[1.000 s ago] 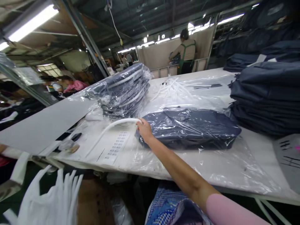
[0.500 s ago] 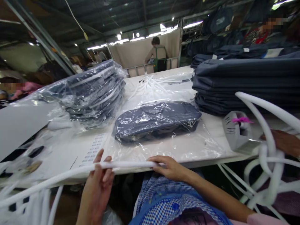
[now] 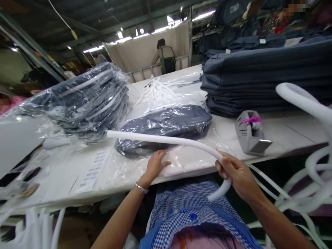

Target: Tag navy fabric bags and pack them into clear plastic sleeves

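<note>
My right hand (image 3: 237,174) is closed around a long white foam tube (image 3: 166,140), which arches leftward above the table. My left hand (image 3: 155,165) rests with fingers spread on the open end of a clear plastic bag (image 3: 181,160) at the table's near edge. Inside that bag lies a folded dark navy garment (image 3: 166,126), just beyond my left hand.
A stack of bagged navy garments (image 3: 85,97) sits at the left, a tall pile of unbagged ones (image 3: 259,76) at the right. A grey tape dispenser (image 3: 250,133) stands near the right edge. Loose white tubes (image 3: 311,186) hang at right; a sticker sheet (image 3: 93,169) lies at left. A person (image 3: 164,57) stands far back.
My right hand has carried the white tube up and to the right. My left hand has let go of the tube and come down onto the bag's edge.
</note>
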### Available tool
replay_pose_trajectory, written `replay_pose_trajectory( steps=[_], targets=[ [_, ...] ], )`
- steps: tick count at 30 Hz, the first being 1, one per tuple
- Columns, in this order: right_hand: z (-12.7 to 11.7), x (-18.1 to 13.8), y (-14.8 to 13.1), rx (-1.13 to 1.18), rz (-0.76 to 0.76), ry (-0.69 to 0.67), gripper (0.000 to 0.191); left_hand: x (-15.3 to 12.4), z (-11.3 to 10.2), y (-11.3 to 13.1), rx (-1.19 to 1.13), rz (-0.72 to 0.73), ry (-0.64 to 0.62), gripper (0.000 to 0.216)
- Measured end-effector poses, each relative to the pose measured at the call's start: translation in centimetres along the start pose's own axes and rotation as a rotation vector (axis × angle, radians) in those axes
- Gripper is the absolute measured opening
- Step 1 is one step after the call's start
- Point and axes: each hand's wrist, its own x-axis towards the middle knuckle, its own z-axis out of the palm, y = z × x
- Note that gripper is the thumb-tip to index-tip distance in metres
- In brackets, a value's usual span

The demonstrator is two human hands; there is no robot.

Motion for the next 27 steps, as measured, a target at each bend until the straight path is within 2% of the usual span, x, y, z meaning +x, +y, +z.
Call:
replay_pose_trajectory(
  steps=[4, 7, 10, 13, 15, 17, 20, 24, 27],
  targets=[
    [-4.0, -1.0, -0.6, -0.148, -0.012, 0.112, 0.034, 1.0, 0.6, -1.6, 0.022, 0.024, -0.051, 0.019],
    [-6.5, -2.2, -1.0, -0.161, -0.023, 0.152, 0.037, 1.2, 0.0, -1.6, 0.028, 0.042, -0.083, 0.023],
    [-9.5, -3.3, -1.1, -0.273, 0.071, 0.18, 0.046, 1.6, -1.3, -1.4, 0.043, 0.039, -0.1, 0.028],
    [-12.4, -4.2, -0.7, -0.44, 0.211, 0.128, 0.047, 2.3, -2.9, -0.7, 0.034, 0.053, -0.143, 0.029],
    [-13.7, -4.6, -0.3, -0.492, 0.263, 0.009, 0.043, 2.8, -3.8, -0.2, 0.006, 0.069, -0.202, 0.029],
    [-14.1, -4.8, 0.0, -0.503, 0.299, -0.112, 0.04, 3.3, -4.6, 0.3, -0.038, 0.08, -0.285, 0.028],
    [-13.3, -4.6, -0.1, -0.535, 0.301, -0.205, 0.039, 3.9, -5.2, 0.8, -0.105, 0.079, -0.392, 0.027],
    [-11.6, -4.2, -0.7, -0.63, 0.216, -0.261, 0.036, 4.7, -6.2, 1.3, -0.196, 0.041, -0.391, 0.029],
    [-10.8, -4.1, -0.8, -0.641, 0.188, -0.281, 0.037, 5.0, -7.8, 2.4, -0.217, 0.046, -0.385, 0.031]
  ],
)
